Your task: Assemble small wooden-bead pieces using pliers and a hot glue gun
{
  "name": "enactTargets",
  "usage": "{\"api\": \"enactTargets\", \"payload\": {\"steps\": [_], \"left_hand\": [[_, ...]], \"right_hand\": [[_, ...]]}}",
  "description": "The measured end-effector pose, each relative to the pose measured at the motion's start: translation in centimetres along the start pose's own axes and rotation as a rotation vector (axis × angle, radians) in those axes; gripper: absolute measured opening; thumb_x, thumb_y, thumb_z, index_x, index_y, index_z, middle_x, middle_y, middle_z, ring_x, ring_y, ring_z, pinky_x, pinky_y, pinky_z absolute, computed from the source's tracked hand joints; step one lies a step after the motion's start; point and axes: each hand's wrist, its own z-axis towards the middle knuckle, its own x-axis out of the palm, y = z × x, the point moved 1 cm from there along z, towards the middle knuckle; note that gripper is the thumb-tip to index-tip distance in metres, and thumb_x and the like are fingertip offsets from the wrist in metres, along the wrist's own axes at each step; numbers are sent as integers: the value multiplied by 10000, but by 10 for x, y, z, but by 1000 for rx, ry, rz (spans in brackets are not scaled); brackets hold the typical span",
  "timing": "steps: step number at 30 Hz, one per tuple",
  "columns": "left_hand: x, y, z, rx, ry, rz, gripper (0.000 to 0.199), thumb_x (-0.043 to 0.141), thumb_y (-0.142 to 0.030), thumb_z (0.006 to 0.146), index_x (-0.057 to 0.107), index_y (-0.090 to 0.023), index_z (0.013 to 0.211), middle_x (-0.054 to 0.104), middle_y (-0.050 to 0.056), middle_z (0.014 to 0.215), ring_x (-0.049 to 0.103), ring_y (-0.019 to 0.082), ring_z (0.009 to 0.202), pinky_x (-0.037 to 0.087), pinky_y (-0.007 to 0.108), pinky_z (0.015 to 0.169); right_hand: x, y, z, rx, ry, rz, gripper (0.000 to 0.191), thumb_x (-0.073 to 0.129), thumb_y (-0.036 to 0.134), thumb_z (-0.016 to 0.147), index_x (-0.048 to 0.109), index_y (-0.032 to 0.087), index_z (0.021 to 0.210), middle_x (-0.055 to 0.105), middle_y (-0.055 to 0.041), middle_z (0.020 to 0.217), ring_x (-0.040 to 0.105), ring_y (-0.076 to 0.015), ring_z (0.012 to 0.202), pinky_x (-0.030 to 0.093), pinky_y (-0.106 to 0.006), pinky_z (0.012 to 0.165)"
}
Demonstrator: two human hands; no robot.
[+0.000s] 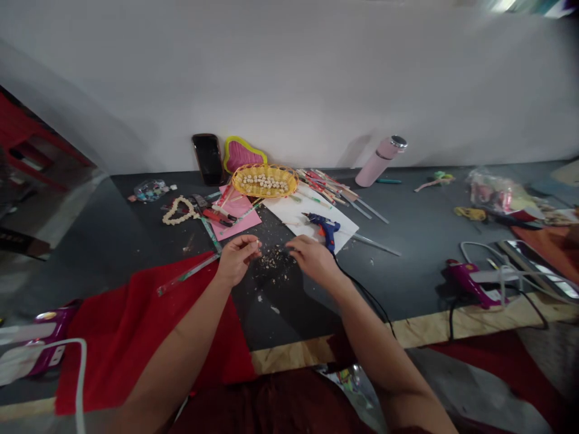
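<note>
My left hand [236,260] is closed in a pinch, with a tiny pale piece at its fingertips. Facing it, my right hand [312,258] has its fingers drawn together; whatever they may hold is too small to make out. Between and below both hands, pale crumbs [274,258] are scattered over the dark tabletop. A blue glue gun [326,229] lies on a white sheet [296,222] just beyond my right hand. Farther back, a yellow woven basket [243,189] holds several small pale pieces. A ring of similar pale pieces [174,218] rests to the left.
Red cloth [122,313] covers the near left. Pliers [218,216] lie on pink paper [246,224]. Behind stand a phone [208,158] and a pink flask [376,166]; glue sticks [375,244] lie right of the sheet. Purple power strips [474,283] with cables sit at both sides.
</note>
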Motion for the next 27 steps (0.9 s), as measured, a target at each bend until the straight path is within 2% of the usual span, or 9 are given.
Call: {"api": "enactTargets", "payload": {"steps": [3,6,10,12,14,17,20,23,27], "left_hand": [[-1,0,0,4,1,-1,234,757,-207,620,643,-142,814,664,7,732,591,79,569,488,202,576],[-1,1,1,1,13,-8,233,759,-206,619,647,-143,813,667,8,731,592,79,574,486,196,582],[1,1,1,-6,4,1,231,768,-210,603,654,-143,792,669,9,718,591,82,573,484,202,586],[2,1,0,-15,0,7,235,771,-209,597,655,-145,792,671,8,718,593,84,572,478,204,584],[4,2,-1,-22,3,14,239,770,-207,595,656,-147,796,674,9,719,594,83,569,473,204,584],[7,4,-4,-24,9,33,226,766,-204,600,657,-149,790,676,9,708,589,80,564,467,205,593],[11,8,-7,-31,7,62,218,764,-211,604,660,-152,786,673,6,703,585,85,569,464,212,597],[14,10,-9,-27,14,99,226,765,-235,603,664,-154,790,663,0,696,581,92,571,458,219,593],[17,12,-12,-12,47,145,223,763,-253,608,669,-155,785,649,-6,666,575,96,579,450,221,598]], "right_hand": [[25,5,11,-71,128,-211,209,475,161,864,634,222,983,602,-58,1003,560,-173,928,425,-267,774],[38,-1,17,-48,121,-323,192,452,194,890,635,220,942,594,-56,974,552,-171,912,415,-252,742],[41,-8,18,-82,123,-334,178,457,190,887,632,216,875,592,-59,933,534,-176,895,404,-261,765],[39,-6,16,-85,70,-241,172,455,193,887,624,208,864,590,-65,924,527,-182,902,404,-274,779],[37,-1,13,-63,-27,-43,149,462,209,884,610,202,863,587,-59,910,531,-173,880,414,-272,765],[35,11,5,7,-157,321,115,490,254,868,585,196,836,575,-35,838,531,-148,756,426,-255,668],[37,20,-1,102,-198,571,149,491,307,863,573,191,817,556,-19,780,495,-128,653,404,-243,583],[40,23,-4,162,-224,684,180,502,348,855,576,188,820,546,-12,755,476,-122,632,389,-237,564],[43,24,-3,169,-231,713,196,525,370,840,584,188,798,551,-8,751,486,-121,634,394,-236,567]]}}
